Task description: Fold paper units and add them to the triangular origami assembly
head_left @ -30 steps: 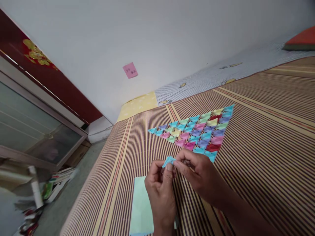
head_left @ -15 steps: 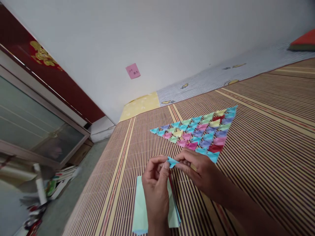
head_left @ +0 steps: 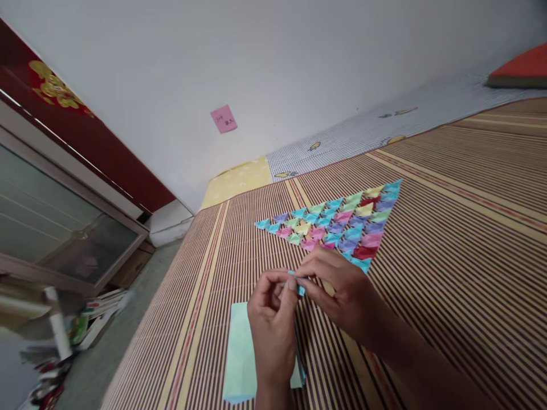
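Both of my hands pinch one small folded blue paper piece [head_left: 298, 283] above a striped bamboo mat [head_left: 448, 239]. My left hand [head_left: 272, 324] grips it from below with thumb and fingers closed. My right hand [head_left: 342, 296] holds its other end, fingers pressed together. Just beyond my hands lies a flat triangle of joined folded paper pieces [head_left: 337, 225] in blue, pink, purple, green, yellow and red. Under my left wrist sits a stack of pale green paper sheets [head_left: 241, 356].
The mat's left edge drops to a floor with books and clutter [head_left: 85, 324]. A glass-fronted cabinet [head_left: 64, 228] stands at left. A pink note [head_left: 223, 119] sticks on the white wall. An orange cushion [head_left: 521, 67] lies far right.
The blue piece has been folded smaller and now shows only as a sliver between my fingertips. My hands stay close together in the same spot.
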A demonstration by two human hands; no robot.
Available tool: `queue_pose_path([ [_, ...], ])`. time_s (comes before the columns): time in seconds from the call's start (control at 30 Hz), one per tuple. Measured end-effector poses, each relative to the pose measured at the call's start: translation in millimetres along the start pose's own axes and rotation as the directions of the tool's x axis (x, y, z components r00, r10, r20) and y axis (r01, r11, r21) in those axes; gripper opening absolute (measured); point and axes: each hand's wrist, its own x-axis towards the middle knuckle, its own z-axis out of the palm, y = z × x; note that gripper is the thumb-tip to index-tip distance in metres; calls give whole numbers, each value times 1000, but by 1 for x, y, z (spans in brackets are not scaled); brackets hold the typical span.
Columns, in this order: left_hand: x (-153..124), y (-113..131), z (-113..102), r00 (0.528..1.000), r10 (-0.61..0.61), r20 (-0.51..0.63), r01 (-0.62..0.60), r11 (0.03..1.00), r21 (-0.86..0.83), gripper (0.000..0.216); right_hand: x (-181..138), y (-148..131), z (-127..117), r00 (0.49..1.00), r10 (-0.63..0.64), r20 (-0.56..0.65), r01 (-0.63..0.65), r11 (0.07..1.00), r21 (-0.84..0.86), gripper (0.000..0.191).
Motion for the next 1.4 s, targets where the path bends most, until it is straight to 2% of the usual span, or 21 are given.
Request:
queue_pose_path([
  [0.27, 0, 1, 0, 1000, -1, -13, 1, 1000, -23, 16, -2, -2, 3, 999, 1, 46, 1, 999, -49, 11],
  [0.6, -3, -3, 1, 999, -11, -51, 7, 997, -77, 19, -3, -3, 4, 994, 58, 91, -60, 998, 26, 15],
  [0.8, -2, -1, 1, 995, -90, -47, 76, 968, -239, 20, -1, -2, -3, 994, 87, 67, -91, 994, 58, 19],
  [1.03, -5, 3, 3, 988, -149, -46, 143, 982, -122, 26, 1, 0, 1, 998, -23, 56, 28, 995, -95, 24],
  [1.13, -5, -1, 1, 984, -178, -23, 173, 976, -129, 28, 1, 0, 1, 999, -4, 46, 9, 995, -96, 24],
  [1.23, -4, -3, 1, 980, -193, -46, 185, 972, -144, 27, 0, 0, 0, 998, 12, 55, -8, 998, -66, 21],
  [1.33, -3, 1, 4, 982, -169, -86, 157, 978, -137, 27, 0, -1, 0, 997, -18, 72, 23, 998, -63, 13],
  [1.4, -3, 5, 6, 982, -160, -97, 148, 982, -113, 27, 0, -2, 0, 996, -42, 75, 47, 996, -73, 15],
])
